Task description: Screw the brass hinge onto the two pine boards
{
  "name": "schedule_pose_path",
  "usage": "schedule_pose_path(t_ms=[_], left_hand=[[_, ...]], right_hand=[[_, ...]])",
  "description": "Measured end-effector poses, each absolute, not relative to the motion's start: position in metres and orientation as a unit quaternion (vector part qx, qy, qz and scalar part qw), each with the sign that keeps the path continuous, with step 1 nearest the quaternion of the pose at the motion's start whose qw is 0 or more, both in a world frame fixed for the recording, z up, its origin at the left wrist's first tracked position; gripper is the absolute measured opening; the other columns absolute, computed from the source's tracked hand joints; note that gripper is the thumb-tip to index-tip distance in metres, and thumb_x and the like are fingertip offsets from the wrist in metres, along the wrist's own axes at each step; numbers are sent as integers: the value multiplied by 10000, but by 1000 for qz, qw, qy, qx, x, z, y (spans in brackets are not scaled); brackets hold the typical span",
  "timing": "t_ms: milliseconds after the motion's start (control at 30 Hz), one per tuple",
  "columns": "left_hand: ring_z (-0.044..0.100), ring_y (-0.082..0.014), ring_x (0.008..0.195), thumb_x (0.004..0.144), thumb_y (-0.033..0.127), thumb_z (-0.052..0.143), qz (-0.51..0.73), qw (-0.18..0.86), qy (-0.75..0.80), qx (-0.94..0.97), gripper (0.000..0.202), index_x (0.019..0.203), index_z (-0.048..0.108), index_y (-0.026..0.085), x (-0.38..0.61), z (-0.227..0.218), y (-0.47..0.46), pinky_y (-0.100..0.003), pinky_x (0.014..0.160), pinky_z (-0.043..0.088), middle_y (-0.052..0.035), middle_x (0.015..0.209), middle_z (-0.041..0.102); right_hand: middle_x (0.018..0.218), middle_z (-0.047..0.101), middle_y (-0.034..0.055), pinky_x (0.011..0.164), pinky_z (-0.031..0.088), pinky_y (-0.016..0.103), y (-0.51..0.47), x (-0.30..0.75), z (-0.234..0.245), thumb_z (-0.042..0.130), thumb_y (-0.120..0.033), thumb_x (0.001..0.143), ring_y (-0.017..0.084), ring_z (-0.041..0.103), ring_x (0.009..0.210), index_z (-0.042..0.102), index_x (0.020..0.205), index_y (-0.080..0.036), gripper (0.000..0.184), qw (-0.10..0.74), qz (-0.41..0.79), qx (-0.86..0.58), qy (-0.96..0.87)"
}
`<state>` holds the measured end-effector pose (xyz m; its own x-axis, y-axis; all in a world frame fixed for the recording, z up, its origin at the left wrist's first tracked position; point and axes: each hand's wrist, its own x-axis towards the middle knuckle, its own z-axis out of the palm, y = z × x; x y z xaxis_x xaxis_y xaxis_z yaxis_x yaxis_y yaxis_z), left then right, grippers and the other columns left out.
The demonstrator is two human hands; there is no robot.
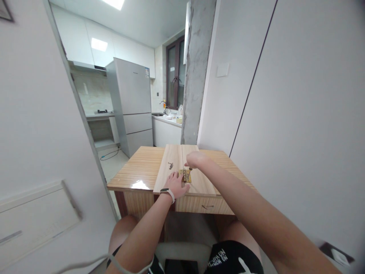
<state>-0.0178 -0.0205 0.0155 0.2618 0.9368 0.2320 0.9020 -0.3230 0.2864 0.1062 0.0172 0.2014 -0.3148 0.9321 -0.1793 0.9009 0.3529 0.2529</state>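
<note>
Two pale wooden boards (171, 152) lie side by side on the table, with a thin seam between them. Across that seam sits a brass-coloured hinge (188, 177), lying flat. My left hand (176, 184) rests on the boards with its fingers spread, the fingertips touching the hinge's left side. Above the hinge's right leaf, my right hand (196, 158) is closed, fingers pointing down. A small dark piece shows just under its fingertips; what it is stays too small to tell. Left of the hinge, a little heap of dark screws (170, 166) lies on the left board.
The glossy wood-grain table (137, 167) has a drawer with a handle (208, 207) at its front. My knees are under it. A white wall (270, 114) rises close on the right. Beyond the table are a grey fridge (134, 91) and a kitchen counter (168, 121).
</note>
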Motion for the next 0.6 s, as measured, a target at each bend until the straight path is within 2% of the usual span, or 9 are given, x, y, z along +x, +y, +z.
schedule_pose_path(t_ms=[200, 367, 433, 500, 600], left_hand=[[350, -366, 1420, 890, 698, 432, 188, 45, 577, 793, 714, 1443, 512, 255, -18, 15, -20, -508, 1162, 293, -133, 1506, 463], [327, -365, 1441, 891, 690, 433, 180, 52, 585, 789, 718, 1462, 497, 258, -18, 16, -21, -511, 1181, 265, -125, 1524, 451], [316, -368, 1448, 893, 693, 425, 179, 54, 585, 789, 727, 1476, 480, 262, -18, 16, -21, -515, 1184, 259, -123, 1533, 442], [317, -369, 1445, 898, 694, 414, 179, 54, 582, 791, 729, 1484, 469, 264, -18, 16, -21, -517, 1183, 258, -123, 1534, 440], [329, -371, 1434, 901, 697, 407, 179, 52, 580, 793, 730, 1477, 475, 253, -18, 14, -20, -515, 1179, 261, -132, 1527, 444]], right_hand=[[1196, 731, 207, 900, 535, 331, 19, 102, 200, 784, -475, 833, 307, 689, 1140, 756, 1195, -132, 499, 181, 86, 542, 816], [1127, 763, 135, 845, 531, 291, 17, 104, 204, 875, -352, 741, 264, 715, 1051, 775, 1127, -179, 435, 195, 81, 501, 839], [1124, 764, 131, 833, 530, 285, 17, 106, 204, 871, -397, 745, 261, 716, 1041, 780, 1112, -183, 435, 179, 72, 501, 844], [1134, 758, 159, 840, 536, 301, 17, 108, 202, 851, -510, 748, 285, 713, 1058, 778, 1126, -164, 518, 168, 69, 520, 835], [1167, 736, 224, 890, 537, 344, 20, 108, 198, 705, -655, 840, 327, 692, 1127, 761, 1178, -117, 637, 152, 68, 559, 812]])
